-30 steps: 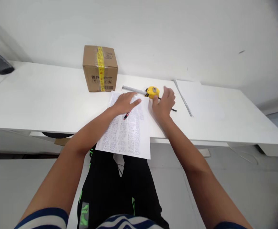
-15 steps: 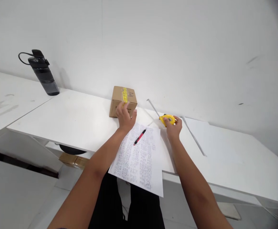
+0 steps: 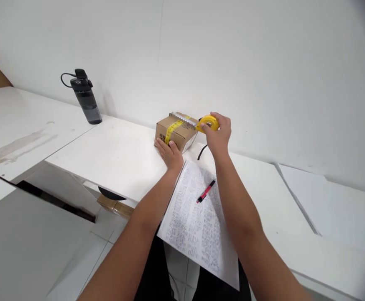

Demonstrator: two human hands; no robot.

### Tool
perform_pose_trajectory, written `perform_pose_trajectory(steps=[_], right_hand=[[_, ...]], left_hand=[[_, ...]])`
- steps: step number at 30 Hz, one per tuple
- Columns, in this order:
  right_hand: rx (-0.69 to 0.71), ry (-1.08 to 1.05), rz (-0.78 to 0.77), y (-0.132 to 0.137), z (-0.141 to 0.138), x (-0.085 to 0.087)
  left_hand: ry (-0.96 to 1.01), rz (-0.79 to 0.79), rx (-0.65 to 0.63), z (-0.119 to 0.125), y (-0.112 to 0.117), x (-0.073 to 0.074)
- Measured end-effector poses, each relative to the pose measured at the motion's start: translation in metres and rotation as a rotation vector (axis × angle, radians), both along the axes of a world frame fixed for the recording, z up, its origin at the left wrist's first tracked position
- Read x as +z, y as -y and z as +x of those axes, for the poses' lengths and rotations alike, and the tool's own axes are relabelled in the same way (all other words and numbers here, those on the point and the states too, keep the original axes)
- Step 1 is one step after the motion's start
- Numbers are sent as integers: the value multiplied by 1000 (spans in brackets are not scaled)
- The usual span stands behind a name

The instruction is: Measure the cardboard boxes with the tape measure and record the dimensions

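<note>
A small cardboard box [image 3: 178, 134] sealed with yellow tape stands on the white table [image 3: 119, 154]. My left hand [image 3: 170, 153] presses against the box's near lower corner, fingers curled onto it. My right hand [image 3: 219, 134] is closed round a yellow tape measure [image 3: 208, 123], held just above the box's right end. Its blade [image 3: 182, 118] is pulled out and lies across the box's top. A black strap [image 3: 201, 151] hangs from the tape measure.
A printed sheet [image 3: 197, 215] lies in front of me and overhangs the table edge, with a red and black pen [image 3: 205, 191] on it. A dark water bottle [image 3: 86, 98] stands at the back left. Another white table [image 3: 16, 121] joins on the left.
My right hand lifted the tape measure off the table and brought it over the box, with the blade drawn across the top. My left hand dropped from the box's top to its near corner.
</note>
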State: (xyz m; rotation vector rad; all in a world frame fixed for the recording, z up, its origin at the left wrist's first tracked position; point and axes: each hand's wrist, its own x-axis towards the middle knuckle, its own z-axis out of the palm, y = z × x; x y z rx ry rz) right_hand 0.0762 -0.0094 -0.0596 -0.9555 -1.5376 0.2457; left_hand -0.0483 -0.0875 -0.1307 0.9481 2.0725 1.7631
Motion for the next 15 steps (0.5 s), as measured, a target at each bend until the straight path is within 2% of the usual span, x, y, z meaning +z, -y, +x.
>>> perform_pose_trajectory(steps=[4, 11, 15], right_hand=[[-18, 74, 58, 8, -8, -9], [-36, 132, 56, 15, -6, -1], [-148, 75, 113, 17, -3, 3]], left_hand=[[-53, -55, -17, 2, -2, 1], [-114, -121, -52, -1, 1, 9], [-141, -92, -43, 0, 4, 8]])
